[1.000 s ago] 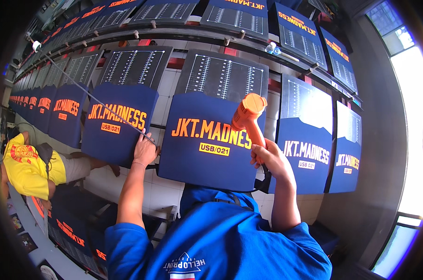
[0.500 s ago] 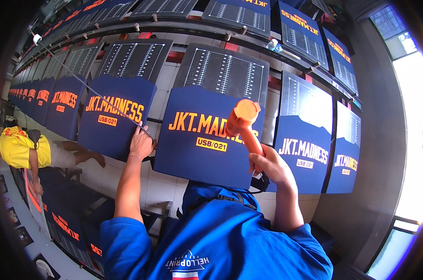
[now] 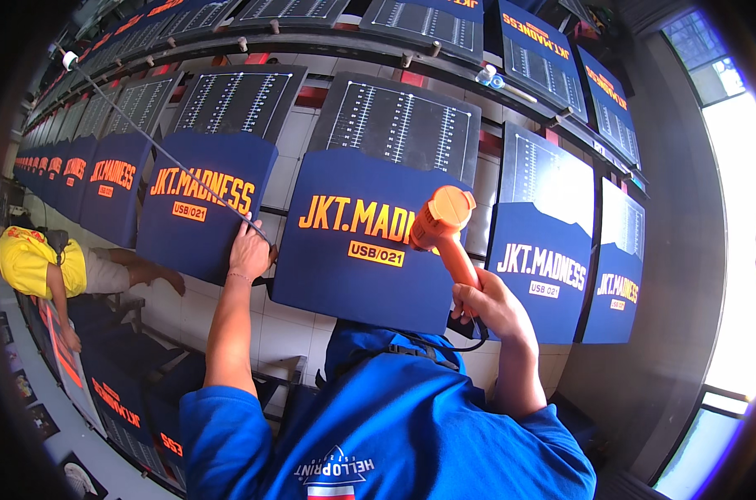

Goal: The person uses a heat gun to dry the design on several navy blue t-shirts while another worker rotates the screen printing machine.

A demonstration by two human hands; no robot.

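Observation:
My right hand (image 3: 493, 304) is wrapped round the handle of an orange hair dryer (image 3: 446, 218). Its head hangs above the right part of a navy printed fabric panel (image 3: 361, 287) on a flat black board (image 3: 395, 117) with white ruled lines. Orange lettering and a small yellow label mark the panel; the dryer covers the end of the lettering. A thin dark cord (image 3: 190, 172) slopes down from the upper left to my left hand (image 3: 250, 252), whose fingers close around it beside the right edge of the neighbouring navy panel (image 3: 199, 221).
Similar boards with navy panels stretch left and right, including one with paler lettering (image 3: 538, 258). Beyond a dark rail (image 3: 345, 42) runs another row, with a small bottle (image 3: 486, 77) on the rail. At left, a person in a yellow shirt (image 3: 40, 262) stands by more boards.
The dryer and my right hand have shifted slightly right and down, and the dryer's head has turned a little. My left hand stays almost in place on the cord.

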